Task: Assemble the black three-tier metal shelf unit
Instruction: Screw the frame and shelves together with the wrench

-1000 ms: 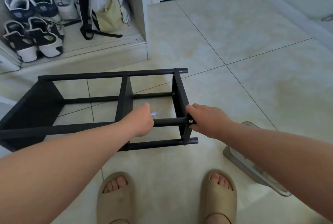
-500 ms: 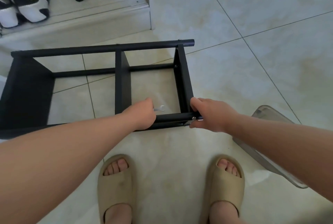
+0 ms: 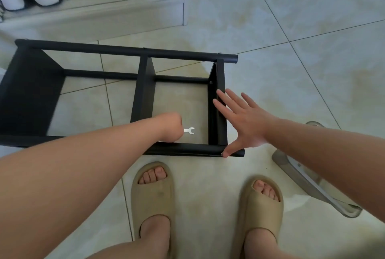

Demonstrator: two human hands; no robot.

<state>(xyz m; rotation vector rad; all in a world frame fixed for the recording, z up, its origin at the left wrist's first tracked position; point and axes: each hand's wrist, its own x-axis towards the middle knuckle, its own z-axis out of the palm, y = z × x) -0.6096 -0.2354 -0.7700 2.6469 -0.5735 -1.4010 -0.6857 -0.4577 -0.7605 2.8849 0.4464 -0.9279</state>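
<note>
Bolt-tightening judged in hand on black metal tube shelf frame (image 3: 143, 96) | small silver wrench (image 3: 190, 130) is gripped by left hand (image 3: 169, 126) | right hand (image 3: 248, 125) fingers (image 3: 224, 97) are spread | next: wrench to be seated at frame's 5 o'clock corner

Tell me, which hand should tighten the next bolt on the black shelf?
Left. The left hand grips the small wrench, close to the near corner of the shelf. The right hand is open, its thumb touching the near bar, so it probably suits steadying the shelf.
</note>
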